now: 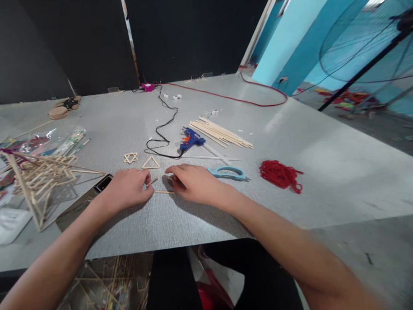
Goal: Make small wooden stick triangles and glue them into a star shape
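Observation:
Low over the grey table, my left hand (pixel 132 187) pinches a short wooden stick (pixel 152 181) between thumb and fingers. Facing it, my right hand (pixel 192 183) has its fingers curled round a second small stick, partly hidden by the hand. Another short stick (pixel 163 192) lies flat on the table between both hands. Just beyond them are a small wooden triangle (pixel 150 162) and a small wooden star (pixel 131 158). Scissors with a light blue handle (pixel 229 173) lie beyond my right wrist.
A blue glue gun (pixel 192 139) with a black cord lies behind the hands, near long wooden sticks (pixel 222 133). Red yarn (pixel 281 175) is at the right. A wooden stick frame (pixel 39 176) and a box (pixel 81 203) stand at the left.

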Available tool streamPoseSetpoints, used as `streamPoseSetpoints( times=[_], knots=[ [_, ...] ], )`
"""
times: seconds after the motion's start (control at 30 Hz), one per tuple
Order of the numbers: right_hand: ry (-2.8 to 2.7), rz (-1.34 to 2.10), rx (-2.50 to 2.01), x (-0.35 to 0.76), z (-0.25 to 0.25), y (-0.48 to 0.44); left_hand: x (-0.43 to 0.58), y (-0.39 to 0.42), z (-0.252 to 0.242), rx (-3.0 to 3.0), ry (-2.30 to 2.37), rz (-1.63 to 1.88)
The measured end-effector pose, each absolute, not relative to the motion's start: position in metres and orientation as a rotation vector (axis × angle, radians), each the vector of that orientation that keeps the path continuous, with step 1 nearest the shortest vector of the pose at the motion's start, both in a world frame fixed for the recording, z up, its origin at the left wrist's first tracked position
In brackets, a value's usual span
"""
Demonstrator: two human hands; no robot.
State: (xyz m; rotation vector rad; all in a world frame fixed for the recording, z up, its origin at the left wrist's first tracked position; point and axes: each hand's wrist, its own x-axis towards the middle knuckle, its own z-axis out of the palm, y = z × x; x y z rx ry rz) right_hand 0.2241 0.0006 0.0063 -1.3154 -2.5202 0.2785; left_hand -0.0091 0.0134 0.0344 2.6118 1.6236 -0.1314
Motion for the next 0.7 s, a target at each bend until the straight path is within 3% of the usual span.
streamPoseSetpoints(
  times=[0.27, 0.7],
  knots=[
    [-2.590, 0.302, -1.252, 0.225, 0.007, 0.001, -0.003, 0.013, 0.033, 2.525, 1.578, 0.047],
    [-2.553, 0.237, -0.969, 0.210, -0.013, 0.016, -0.005, 0.017, 0.029, 2.543, 1.676, -0.037]
  ],
)
